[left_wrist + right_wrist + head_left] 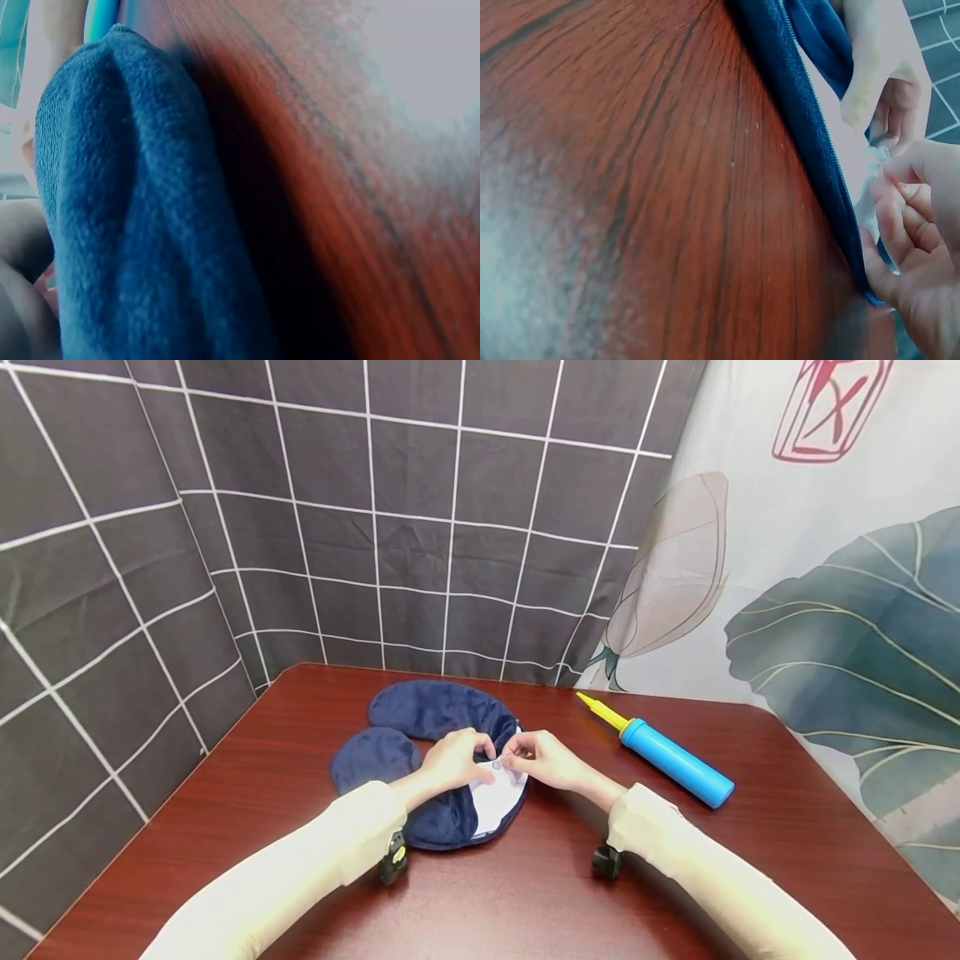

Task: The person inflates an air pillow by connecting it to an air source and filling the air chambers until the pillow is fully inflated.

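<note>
A navy plush U-shaped neck pillow lies on the table, its cover unzipped at the right, baring a white inner bladder. On the white part sits a small clear valve. My left hand grips the pillow by the valve, thumb on the white part, other fingers curled. From the right, my right hand pinches at the valve with thumb and forefinger; the right wrist view shows those fingertips against the clear plastic. The open zipper runs along the cover's edge. Mostly blue plush fills the left wrist view.
A blue hand pump with a yellow nozzle lies on the reddish-brown table, right of the pillow. Behind the table hang a dark grid-patterned cloth and a pale cloth with leaf prints.
</note>
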